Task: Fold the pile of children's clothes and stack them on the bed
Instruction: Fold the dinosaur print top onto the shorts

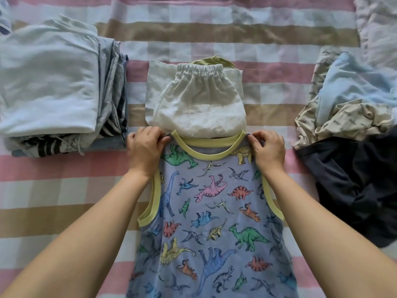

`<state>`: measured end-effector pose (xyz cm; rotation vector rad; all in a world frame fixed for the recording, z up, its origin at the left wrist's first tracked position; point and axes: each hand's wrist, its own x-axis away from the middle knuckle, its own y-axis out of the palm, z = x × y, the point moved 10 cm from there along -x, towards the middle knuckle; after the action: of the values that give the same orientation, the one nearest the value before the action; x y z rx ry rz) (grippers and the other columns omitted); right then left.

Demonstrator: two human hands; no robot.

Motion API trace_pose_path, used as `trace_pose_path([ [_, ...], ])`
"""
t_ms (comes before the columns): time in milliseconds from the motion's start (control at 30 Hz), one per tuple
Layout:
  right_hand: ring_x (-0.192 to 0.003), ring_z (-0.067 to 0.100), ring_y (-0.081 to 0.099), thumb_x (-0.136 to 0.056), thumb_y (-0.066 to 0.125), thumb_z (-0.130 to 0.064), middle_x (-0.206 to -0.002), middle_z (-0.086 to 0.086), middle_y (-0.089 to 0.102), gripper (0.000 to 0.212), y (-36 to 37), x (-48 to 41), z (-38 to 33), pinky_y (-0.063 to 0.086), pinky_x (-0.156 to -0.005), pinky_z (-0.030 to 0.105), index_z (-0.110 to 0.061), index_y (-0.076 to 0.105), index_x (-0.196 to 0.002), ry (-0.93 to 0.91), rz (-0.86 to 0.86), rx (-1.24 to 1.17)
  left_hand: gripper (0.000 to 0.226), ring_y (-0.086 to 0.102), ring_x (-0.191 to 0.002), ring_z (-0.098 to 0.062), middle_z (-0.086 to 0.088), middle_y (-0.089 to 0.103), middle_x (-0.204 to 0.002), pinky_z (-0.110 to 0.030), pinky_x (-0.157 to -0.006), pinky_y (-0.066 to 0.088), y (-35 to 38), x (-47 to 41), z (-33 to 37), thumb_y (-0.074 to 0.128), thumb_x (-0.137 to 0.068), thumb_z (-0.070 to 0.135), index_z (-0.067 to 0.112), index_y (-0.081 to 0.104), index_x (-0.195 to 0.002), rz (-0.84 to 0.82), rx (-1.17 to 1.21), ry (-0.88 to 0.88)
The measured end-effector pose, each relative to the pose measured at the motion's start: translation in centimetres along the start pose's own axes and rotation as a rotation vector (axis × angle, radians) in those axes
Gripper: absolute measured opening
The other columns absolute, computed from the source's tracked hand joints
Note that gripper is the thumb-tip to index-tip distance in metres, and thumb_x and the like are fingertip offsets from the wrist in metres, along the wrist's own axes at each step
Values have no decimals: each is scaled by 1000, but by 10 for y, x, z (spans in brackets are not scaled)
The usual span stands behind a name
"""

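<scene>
A blue sleeveless dinosaur-print top [210, 222] with yellow trim lies flat on the bed in front of me, neck end away from me. My left hand [146, 147] pinches its left shoulder strap and my right hand [267, 149] pinches its right strap. Just beyond the neckline sits a small folded stack topped by white elastic-waist shorts [197, 100]. A taller stack of folded clothes [55, 87] stands at the left. An unfolded pile [352, 117] of pale blue, patterned cream and dark navy garments lies at the right.
The bed is covered with a pink, tan and white checked sheet [71, 190]. A crumpled white quilt [378, 24] lies at the far right corner. Bare sheet shows between the stacks and along both sides of the top.
</scene>
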<state>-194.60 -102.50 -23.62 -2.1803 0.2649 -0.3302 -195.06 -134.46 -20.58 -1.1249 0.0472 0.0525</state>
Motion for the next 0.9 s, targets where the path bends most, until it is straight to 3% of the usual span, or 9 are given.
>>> trace_pose_path([
  [100,-104,29,48,-89,59,-29,-106,11,63,22,0,2,2,31,-80,30,-14,66,-103,23,-32,28,25,48,-87,-25,-10,58,-89,-31,-77,27,3,3,-5,63,-85,30,7,56,-87,-20,19,-58],
  [200,-109,28,46,-87,60,-27,-113,10,59,29,-23,31,8,32,-94,34,-13,60,-114,49,28,-62,29,43,-93,-27,-15,54,-99,-24,-78,28,-9,31,-9,60,-88,26,1,55,-103,25,190,-139],
  [267,-109,29,45,-86,62,-23,-114,11,58,31,-39,69,24,33,-96,38,-10,58,-115,95,77,-104,29,44,-96,-26,-17,53,-103,-26,-83,33,-17,69,-14,56,-91,23,-1,54,-108,47,299,-203],
  [367,-107,28,46,-87,62,-20,-113,12,57,31,-49,140,65,34,-89,32,-8,58,-116,228,67,-85,25,51,-96,-26,-14,51,-106,-35,-83,45,-17,138,-31,54,-91,24,4,58,-104,-9,398,-336],
  [500,-105,29,47,-89,60,-19,-108,13,58,26,-47,198,102,35,-84,31,-8,61,-113,327,13,-35,18,50,-93,-21,-8,51,-102,-11,-80,40,-13,199,-46,66,-82,17,5,63,-96,-86,390,-410],
  [733,-103,28,50,-91,54,-28,-105,8,60,20,-41,191,112,38,-81,35,-11,62,-99,397,-35,51,8,49,-70,-19,1,55,-74,-25,-58,37,-14,200,-71,58,-88,8,12,54,-83,-42,436,-562],
  [900,-90,24,53,-93,51,-22,-99,11,61,14,-49,186,119,38,-72,30,-11,60,-91,405,22,-13,9,50,-75,-19,-3,55,-80,-28,-67,37,-20,197,-84,59,-87,7,12,52,-86,13,437,-623],
])
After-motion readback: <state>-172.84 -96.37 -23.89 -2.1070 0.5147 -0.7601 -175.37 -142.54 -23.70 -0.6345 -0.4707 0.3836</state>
